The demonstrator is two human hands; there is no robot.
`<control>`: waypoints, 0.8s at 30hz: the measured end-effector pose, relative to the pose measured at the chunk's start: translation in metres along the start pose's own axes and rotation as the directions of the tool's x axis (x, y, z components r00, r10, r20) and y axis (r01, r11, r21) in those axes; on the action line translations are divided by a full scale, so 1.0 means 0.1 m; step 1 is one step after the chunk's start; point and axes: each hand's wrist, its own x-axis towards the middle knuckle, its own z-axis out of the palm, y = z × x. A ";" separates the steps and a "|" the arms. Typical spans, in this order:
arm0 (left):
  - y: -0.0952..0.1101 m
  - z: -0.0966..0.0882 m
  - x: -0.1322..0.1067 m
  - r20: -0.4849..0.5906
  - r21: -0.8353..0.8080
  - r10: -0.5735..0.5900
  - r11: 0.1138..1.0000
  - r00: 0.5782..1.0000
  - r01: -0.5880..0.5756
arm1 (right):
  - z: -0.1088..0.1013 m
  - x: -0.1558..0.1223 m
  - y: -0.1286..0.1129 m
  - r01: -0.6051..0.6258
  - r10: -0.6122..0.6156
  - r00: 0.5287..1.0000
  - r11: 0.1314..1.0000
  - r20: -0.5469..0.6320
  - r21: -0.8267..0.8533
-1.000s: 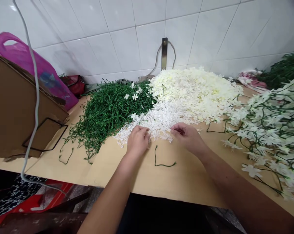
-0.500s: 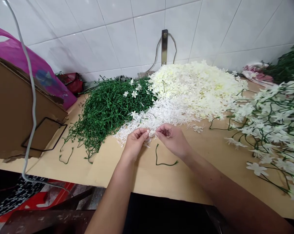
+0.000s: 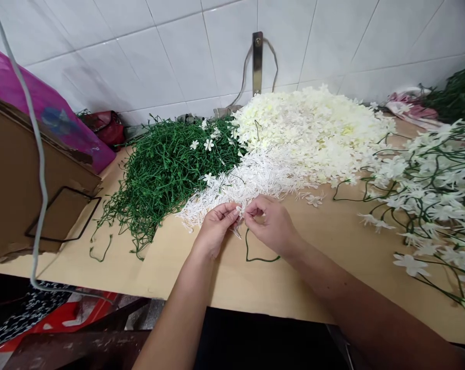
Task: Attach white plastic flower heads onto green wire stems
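My left hand (image 3: 217, 226) is closed, pinching a small white artificial flower (image 3: 240, 209) between thumb and forefinger. Against the same flower, my right hand (image 3: 270, 221) is closed in a pinch; its fingertips partly hide what they grip. Both hands are at the near edge of a heap of thin white stamen pieces (image 3: 255, 177). Below them a bent green plastic stem (image 3: 261, 260) lies on the tabletop, partly covered by my right hand. Behind the stamens rises a large pile of cream-white flower heads (image 3: 309, 128).
Left of the stamens is a tangled heap of green stems (image 3: 171, 164). Finished-looking flowers on stems (image 3: 441, 205) lie at the right. A cardboard box (image 3: 32, 195), a pink plastic bag (image 3: 58, 113) and a hanging grey cable (image 3: 39, 169) stand at the left. A tiled wall (image 3: 186, 51) closes the back.
My hands have drawn slightly closer together around the small white flower, which my left hand pinches. My right hand now covers the end of the green stem. The view has shifted slightly.
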 end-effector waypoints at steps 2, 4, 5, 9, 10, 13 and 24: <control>0.00 0.00 0.00 -0.006 -0.010 -0.003 1.000 1.000 0.003 | -0.01 -0.01 0.00 0.029 -0.029 1.000 0.999 0.008 -0.032; 0.00 0.00 0.01 -0.021 -0.026 0.000 1.000 1.000 0.000 | -0.01 -0.01 -0.01 0.041 -0.041 0.999 0.998 0.010 -0.050; 0.00 0.00 0.01 -0.028 -0.030 -0.001 1.000 1.000 0.000 | -0.02 -0.01 -0.01 0.045 -0.045 0.999 0.997 0.009 -0.055; -0.01 -0.01 0.02 -0.036 -0.006 0.004 1.000 0.999 -0.004 | -0.02 -0.02 0.00 0.062 -0.062 0.998 0.995 0.004 -0.077; -0.01 -0.02 0.02 -0.038 0.005 0.007 1.000 0.999 -0.007 | -0.02 -0.02 0.00 0.067 -0.066 0.998 0.995 0.004 -0.081; -0.02 -0.01 0.02 -0.040 0.026 0.003 1.000 0.999 -0.002 | -0.01 -0.03 0.01 0.081 -0.081 0.997 0.992 0.006 -0.095; -0.03 0.00 0.01 -0.002 0.023 -0.018 1.000 1.000 0.019 | -0.03 -0.05 0.01 0.063 -0.062 0.998 0.997 0.023 -0.037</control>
